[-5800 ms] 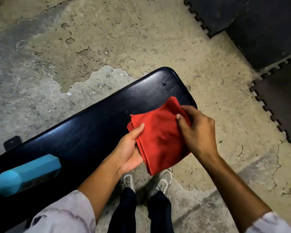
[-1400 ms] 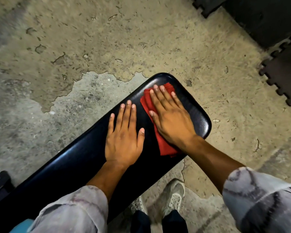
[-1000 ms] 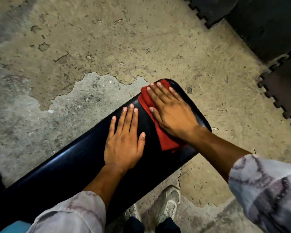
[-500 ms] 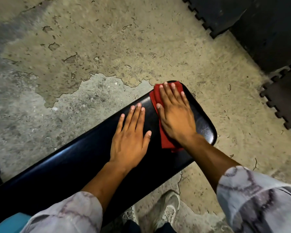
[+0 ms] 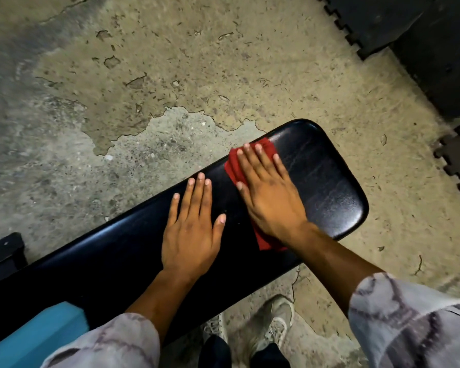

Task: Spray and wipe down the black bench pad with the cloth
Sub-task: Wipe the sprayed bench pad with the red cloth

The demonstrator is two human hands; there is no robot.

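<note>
Head view, glossy black bench pad (image 5: 327,187) (streaked), right hand (image 5: 270,193) flat on folded red cloth (image 5: 266,150)

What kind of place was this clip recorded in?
Most likely a gym or home workout room: a padded black bench pad stands on worn, flaking concrete floor, with interlocking black foam floor mats at the edge.

Right hand (image 5: 270,197) flat on red cloth (image 5: 266,241) — atop black bench pad (image 5: 329,181) (left hand (image 5: 190,235) flat beside).
</note>
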